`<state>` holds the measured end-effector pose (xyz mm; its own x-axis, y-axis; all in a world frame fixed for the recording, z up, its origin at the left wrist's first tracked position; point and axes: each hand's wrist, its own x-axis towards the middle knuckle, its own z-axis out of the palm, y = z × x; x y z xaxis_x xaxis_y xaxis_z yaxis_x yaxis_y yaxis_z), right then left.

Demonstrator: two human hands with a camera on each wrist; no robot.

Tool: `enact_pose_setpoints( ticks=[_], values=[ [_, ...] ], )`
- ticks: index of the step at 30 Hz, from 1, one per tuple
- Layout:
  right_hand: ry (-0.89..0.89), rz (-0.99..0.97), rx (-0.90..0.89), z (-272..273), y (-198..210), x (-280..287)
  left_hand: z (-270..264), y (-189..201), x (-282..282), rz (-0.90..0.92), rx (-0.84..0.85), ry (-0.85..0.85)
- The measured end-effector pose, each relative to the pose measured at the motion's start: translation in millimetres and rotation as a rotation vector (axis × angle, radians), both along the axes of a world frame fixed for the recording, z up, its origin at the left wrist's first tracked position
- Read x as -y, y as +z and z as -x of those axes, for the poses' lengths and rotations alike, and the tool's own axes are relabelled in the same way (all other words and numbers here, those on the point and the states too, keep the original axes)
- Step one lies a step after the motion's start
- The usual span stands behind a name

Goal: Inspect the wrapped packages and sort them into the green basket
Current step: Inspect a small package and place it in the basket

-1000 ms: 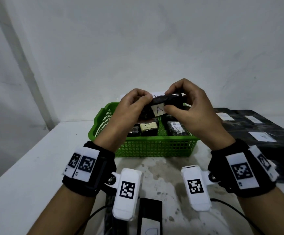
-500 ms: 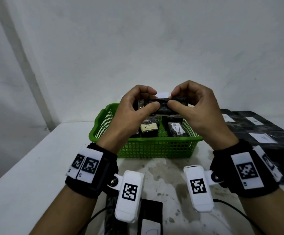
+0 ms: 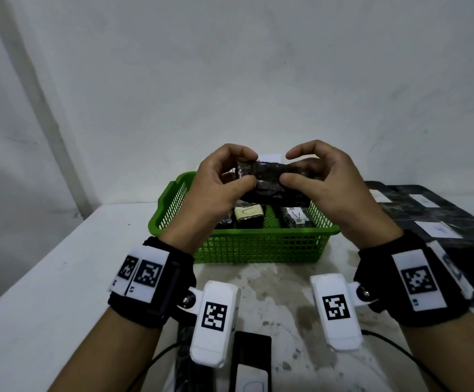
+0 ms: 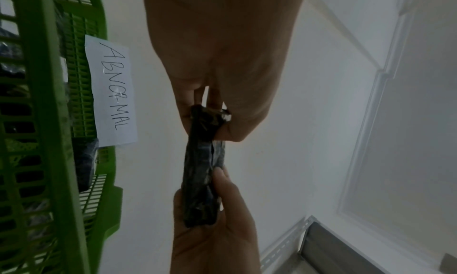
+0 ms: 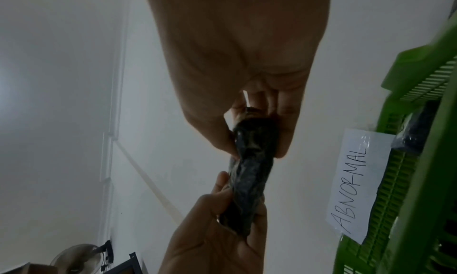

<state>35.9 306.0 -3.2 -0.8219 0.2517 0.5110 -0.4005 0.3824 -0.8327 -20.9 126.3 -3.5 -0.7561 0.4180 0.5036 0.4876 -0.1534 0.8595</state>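
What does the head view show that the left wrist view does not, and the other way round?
Only the head view shows the labelled packages lying inside the basket, the flat black parcels to the right on the table, and both wrist bands. Only the left wrist view shows the basket's paper sign clearly enough to read: "ABNORMAL". Both show the left hand and right hand gripping the ends of one black package, held in the air beside the basket.
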Motion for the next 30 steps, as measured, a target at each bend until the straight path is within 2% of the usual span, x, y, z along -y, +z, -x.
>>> enact_pose_setpoints(
  ticks=[3, 6, 9, 12, 17, 19, 21, 23, 26, 30],
  values=[
    [-0.036, -0.068, -0.095, -3, 2, 2, -1, -1, -2, 0.016, -0.002, 0.023],
    [-0.033, -0.072, -0.179, -6, 4, 1, 0, 1, -1, 0.037, 0.103, 0.009],
    [-0.007, -0.061, -0.144, -5, 4, -4, 1, 1, 1, 0.032, 0.14, 0.014],
    [0.007, -0.018, -0.016, -3, 1, -7, 2, 0, 3, 0.028, 0.073, 0.024],
    [-0.12, 0.009, 0.029, -1, -1, -4, -1, 0, 3, 0.071, -0.075, -0.013],
    [-0.05, 0.096, 0.095, -2, 0, -1, -1, 0, 0, 0.08, -0.157, 0.05],
    [0.111, 0.231, 0.177, -3, 2, 2, -2, -1, -1, 0.085, -0.228, 0.107],
    [0.22, 0.261, 0.218, -3, 2, 4, -2, -1, -1, 0.087, -0.27, 0.12],
    [0.232, 0.265, 0.195, -1, 0, 6, -5, 1, -1, 0.119, -0.293, 0.065],
    [0.158, 0.326, 0.053, 0, -2, 2, -6, 2, 2, 0.131, -0.272, -0.027]
  ],
)
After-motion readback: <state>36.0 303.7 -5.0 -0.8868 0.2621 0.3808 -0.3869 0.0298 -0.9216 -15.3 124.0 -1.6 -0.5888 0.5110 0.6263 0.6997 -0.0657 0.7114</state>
